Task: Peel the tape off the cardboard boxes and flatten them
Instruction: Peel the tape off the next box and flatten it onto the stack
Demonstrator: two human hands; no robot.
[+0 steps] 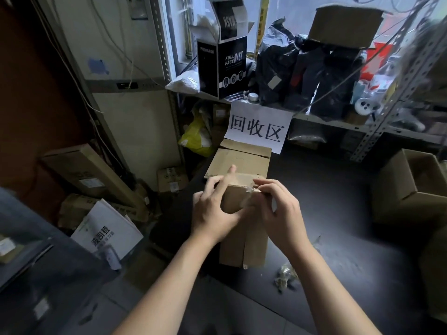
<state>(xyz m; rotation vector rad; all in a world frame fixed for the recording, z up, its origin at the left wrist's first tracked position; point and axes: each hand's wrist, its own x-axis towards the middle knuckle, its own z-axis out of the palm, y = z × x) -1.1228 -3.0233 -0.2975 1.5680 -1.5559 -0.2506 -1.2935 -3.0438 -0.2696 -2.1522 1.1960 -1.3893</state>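
A small brown cardboard box point(242, 247) stands upright on the dark table point(338, 213) in front of me. My left hand point(214, 209) grips its upper left side, index finger raised over the top edge. My right hand point(278, 209) pinches a strip of clear tape point(251, 189) at the box's top right corner. The tape runs across the top edge and looks partly lifted. Behind this box lies a flattened cardboard box point(239, 163), touching the far side.
A larger open cardboard box point(411, 187) sits at the table's right. Crumpled tape scraps point(285, 276) lie to the right of the small box. A paper sign point(258, 129) hangs from a cluttered metal shelf point(338, 122). Boxes and a booklet point(106, 230) crowd the floor at left.
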